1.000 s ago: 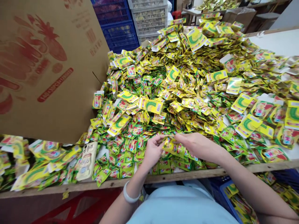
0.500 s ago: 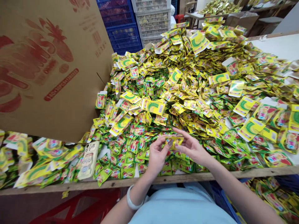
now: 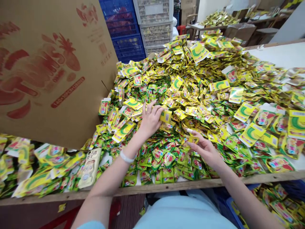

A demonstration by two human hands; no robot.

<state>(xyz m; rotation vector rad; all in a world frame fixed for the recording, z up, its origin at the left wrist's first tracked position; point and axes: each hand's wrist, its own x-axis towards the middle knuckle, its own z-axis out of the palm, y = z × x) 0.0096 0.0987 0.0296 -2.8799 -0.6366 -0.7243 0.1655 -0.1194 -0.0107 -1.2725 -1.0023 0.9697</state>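
My left hand is stretched out over the heap, palm down with its fingers apart. Under and beside its fingertips lies a flat yellow carton, which it touches or nearly touches; the exact contact is hidden. To the right and nearer to me, my right hand pinches a small yellow sachet between thumb and fingers. A white wrap shows on one of its fingertips. Green sachets with red fruit pictures lie below both hands.
A large brown cardboard box stands at the left. Near the table's wooden edge lies a phone in a cartoon case. Blue crates and white crates are stacked behind. A blue bin of packets sits at lower right.
Both hands were together at the yellow sachet. My left hand has let go and moved forward to the yellow carton; my right hand has shifted slightly right with the sachet.
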